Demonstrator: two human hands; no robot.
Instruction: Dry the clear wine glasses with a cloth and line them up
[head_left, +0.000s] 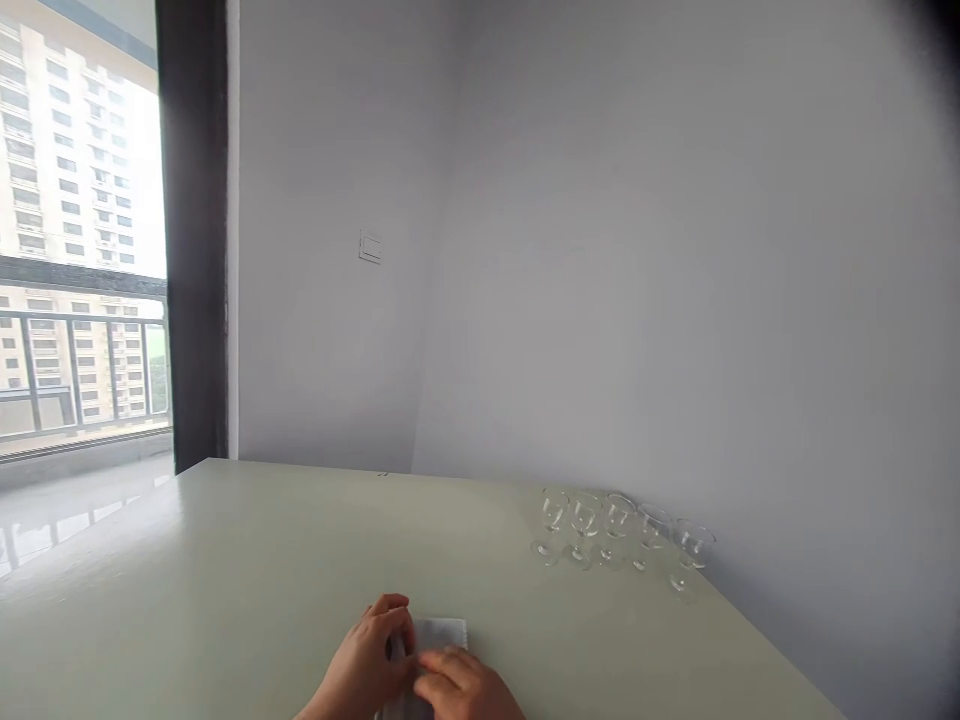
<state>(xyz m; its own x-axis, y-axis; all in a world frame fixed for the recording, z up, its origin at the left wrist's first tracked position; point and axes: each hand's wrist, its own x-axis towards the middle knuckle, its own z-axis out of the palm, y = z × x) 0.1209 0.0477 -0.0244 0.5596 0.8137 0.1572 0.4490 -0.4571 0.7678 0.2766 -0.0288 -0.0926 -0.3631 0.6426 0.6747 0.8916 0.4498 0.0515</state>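
Observation:
A small white-grey cloth lies on the pale table near its front edge. My left hand rests at the cloth's left side with its fingers curled onto the fabric. My right hand lies on the cloth's near part, fingers bent and pressed on it. Both hands meet over the cloth and hide most of it. A row of several small clear stemmed glasses stands upright at the far right of the table, well away from both hands.
A grey wall runs along the table's far and right edges, with a light switch on it. At the left a dark window frame borders a balcony railing and buildings outside.

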